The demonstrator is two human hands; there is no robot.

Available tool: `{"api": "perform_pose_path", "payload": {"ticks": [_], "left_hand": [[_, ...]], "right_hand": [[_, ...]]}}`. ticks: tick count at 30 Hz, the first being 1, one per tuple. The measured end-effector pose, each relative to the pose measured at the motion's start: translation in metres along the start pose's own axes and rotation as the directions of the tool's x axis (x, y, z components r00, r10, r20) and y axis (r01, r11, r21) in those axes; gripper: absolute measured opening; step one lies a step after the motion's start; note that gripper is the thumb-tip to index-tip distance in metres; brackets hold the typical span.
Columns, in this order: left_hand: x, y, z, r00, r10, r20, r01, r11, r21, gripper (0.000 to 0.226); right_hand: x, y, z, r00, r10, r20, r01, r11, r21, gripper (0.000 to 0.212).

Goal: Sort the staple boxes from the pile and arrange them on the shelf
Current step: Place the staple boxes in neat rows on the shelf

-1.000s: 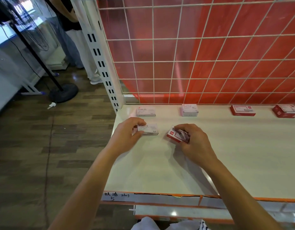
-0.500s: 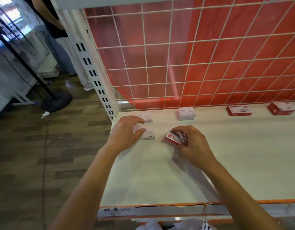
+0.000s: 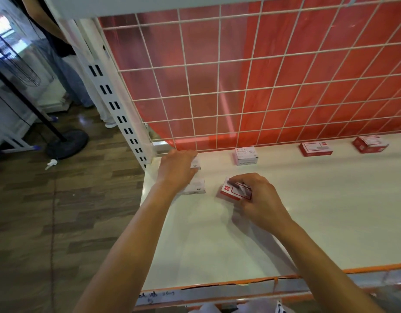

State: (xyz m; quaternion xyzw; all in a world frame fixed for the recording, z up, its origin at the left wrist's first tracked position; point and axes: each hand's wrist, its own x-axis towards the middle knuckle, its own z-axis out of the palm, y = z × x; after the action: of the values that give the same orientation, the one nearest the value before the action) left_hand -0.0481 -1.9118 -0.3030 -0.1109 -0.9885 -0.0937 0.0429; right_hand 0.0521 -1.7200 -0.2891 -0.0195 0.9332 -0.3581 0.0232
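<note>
On the white shelf (image 3: 308,222), my left hand (image 3: 177,168) reaches to the back-left corner. Its fingers and thumb curl round a white staple box (image 3: 195,164), mostly hidden beneath it. A second white box (image 3: 196,188) lies free just in front, partly covered by my wrist. My right hand (image 3: 262,199) pinches a red staple box (image 3: 231,190) that rests on the shelf near the middle. Along the back stand a white stack of boxes (image 3: 246,155) and two red boxes (image 3: 316,149) (image 3: 370,144), spaced apart.
A white wire grid (image 3: 262,86) over a red panel closes the shelf's back. A slotted upright post (image 3: 118,98) stands at the left corner. On the wooden floor to the left are a fan stand base (image 3: 68,143) and a standing person (image 3: 59,41).
My left hand let go of the front white box and moved back onto the rear white box. My right hand kept its hold on the red box. The camera moved closer.
</note>
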Motion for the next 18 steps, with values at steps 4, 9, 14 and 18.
{"api": "perform_pose_path", "payload": {"ticks": [4, 9, 14, 18], "left_hand": [[-0.004, -0.002, -0.004, 0.999, 0.037, 0.02, -0.036, 0.998, -0.052, 0.044], [-0.015, -0.007, -0.011, 0.993, 0.088, -0.08, -0.105, 0.966, -0.236, 0.048], [-0.027, -0.015, -0.02, 0.999, -0.017, -0.039, -0.014, 0.739, -0.674, 0.044], [-0.032, -0.023, -0.017, 0.981, -0.15, 0.122, 0.179, 0.475, -0.862, 0.04]], "right_hand": [[0.0, -0.003, 0.002, 1.0, -0.018, 0.005, 0.018, 1.0, 0.01, 0.049], [0.001, -0.003, 0.006, 0.999, -0.035, 0.002, 0.035, 0.999, -0.008, 0.048], [-0.001, -0.003, 0.009, 0.999, -0.036, 0.011, 0.037, 0.999, -0.013, 0.048], [-0.004, -0.004, 0.01, 0.998, -0.056, 0.02, 0.056, 0.998, -0.012, 0.05]]}}
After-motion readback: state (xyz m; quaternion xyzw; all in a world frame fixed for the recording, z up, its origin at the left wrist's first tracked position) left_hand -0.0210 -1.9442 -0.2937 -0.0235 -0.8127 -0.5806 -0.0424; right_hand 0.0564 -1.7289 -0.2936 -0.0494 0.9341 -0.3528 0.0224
